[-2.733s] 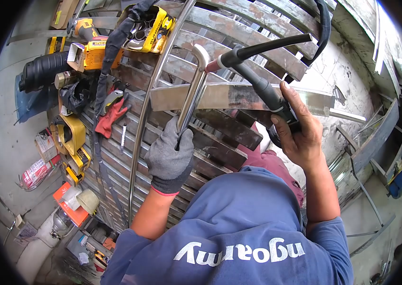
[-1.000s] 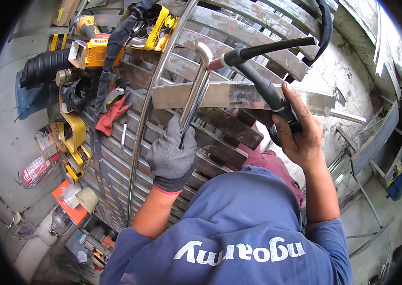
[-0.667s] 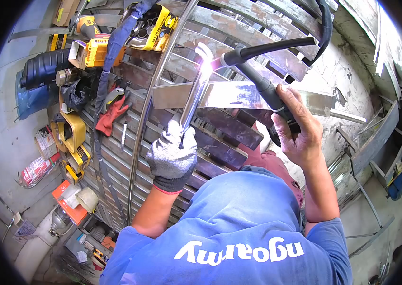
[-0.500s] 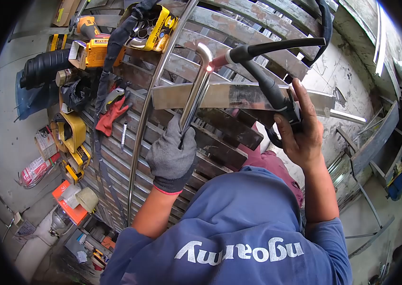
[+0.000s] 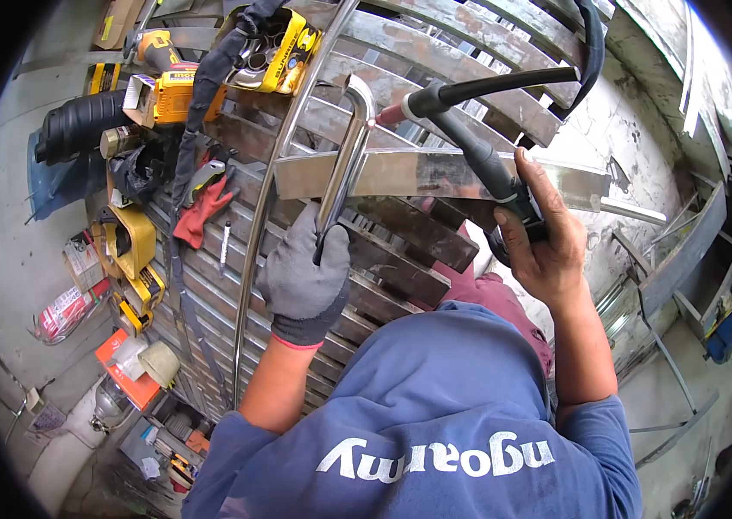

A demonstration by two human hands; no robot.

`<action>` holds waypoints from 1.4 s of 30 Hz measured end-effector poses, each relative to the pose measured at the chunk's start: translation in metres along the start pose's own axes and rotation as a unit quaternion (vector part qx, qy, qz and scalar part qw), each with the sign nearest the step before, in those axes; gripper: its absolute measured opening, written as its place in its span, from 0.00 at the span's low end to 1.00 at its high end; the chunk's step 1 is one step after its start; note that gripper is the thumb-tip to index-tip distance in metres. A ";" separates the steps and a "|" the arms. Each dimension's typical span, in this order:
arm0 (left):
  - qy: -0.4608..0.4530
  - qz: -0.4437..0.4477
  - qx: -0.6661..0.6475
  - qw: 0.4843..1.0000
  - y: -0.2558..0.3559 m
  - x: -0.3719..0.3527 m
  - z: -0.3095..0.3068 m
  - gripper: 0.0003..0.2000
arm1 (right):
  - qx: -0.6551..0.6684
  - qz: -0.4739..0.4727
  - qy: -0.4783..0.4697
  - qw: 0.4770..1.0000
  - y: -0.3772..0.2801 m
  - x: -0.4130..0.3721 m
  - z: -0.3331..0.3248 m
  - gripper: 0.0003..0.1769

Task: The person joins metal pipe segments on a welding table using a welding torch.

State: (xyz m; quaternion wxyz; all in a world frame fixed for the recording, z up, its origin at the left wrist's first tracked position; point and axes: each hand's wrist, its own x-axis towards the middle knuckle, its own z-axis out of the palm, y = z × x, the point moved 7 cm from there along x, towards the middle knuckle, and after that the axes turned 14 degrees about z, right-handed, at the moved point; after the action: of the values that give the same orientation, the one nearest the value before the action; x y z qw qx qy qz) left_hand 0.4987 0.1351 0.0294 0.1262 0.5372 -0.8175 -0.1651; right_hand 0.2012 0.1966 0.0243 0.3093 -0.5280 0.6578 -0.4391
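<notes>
"Shiny, hook-bent steel tube (image 5: 348, 162), near twelve o'clock: how will it handle?"

"Stiff, probably light, slippery; hold low, likely hot above. Grey-gloved left hand (image 5: 302, 272): fingers clamped there."

"Counts?"

"One tube; one black welding torch (image 5: 467, 143) at its three o'clock, bare right hand (image 5: 553, 251) clamping it; one white pen (image 5: 226, 246), nine o'clock."
</notes>
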 end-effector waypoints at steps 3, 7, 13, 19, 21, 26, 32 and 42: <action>0.007 0.047 0.034 0.998 0.000 -0.004 0.003 0.16 | 0.001 -0.002 -0.004 1.000 -0.002 0.001 0.000 0.35; 0.036 0.085 0.022 0.995 0.002 -0.008 0.006 0.17 | -0.021 -0.009 -0.006 1.000 -0.007 0.003 -0.001 0.35; 0.021 0.077 0.043 0.996 0.005 -0.005 0.005 0.17 | -0.029 -0.017 -0.002 0.999 -0.010 0.003 -0.002 0.34; 0.043 0.098 0.047 0.993 0.006 -0.007 0.003 0.16 | -0.029 -0.015 -0.005 0.999 -0.010 0.002 0.001 0.33; 0.046 0.097 0.049 0.993 0.003 -0.009 0.005 0.17 | -0.027 -0.025 -0.004 0.999 -0.010 0.003 0.001 0.33; 0.059 0.116 0.044 0.991 0.008 -0.004 0.002 0.09 | -0.060 -0.030 -0.013 0.998 -0.011 0.004 0.001 0.33; 0.010 0.106 0.065 0.992 0.008 -0.002 0.002 0.04 | -0.055 -0.003 -0.013 0.998 -0.003 0.000 0.000 0.35; 0.060 0.094 0.041 0.993 0.007 -0.008 0.004 0.17 | -0.012 0.001 -0.006 1.000 0.001 0.000 -0.001 0.36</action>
State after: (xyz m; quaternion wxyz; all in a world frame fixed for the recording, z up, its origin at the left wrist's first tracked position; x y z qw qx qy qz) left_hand 0.4946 0.1456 0.0277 0.1680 0.4716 -0.8613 -0.0866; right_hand 0.2006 0.1969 0.0240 0.3076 -0.5337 0.6620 -0.4271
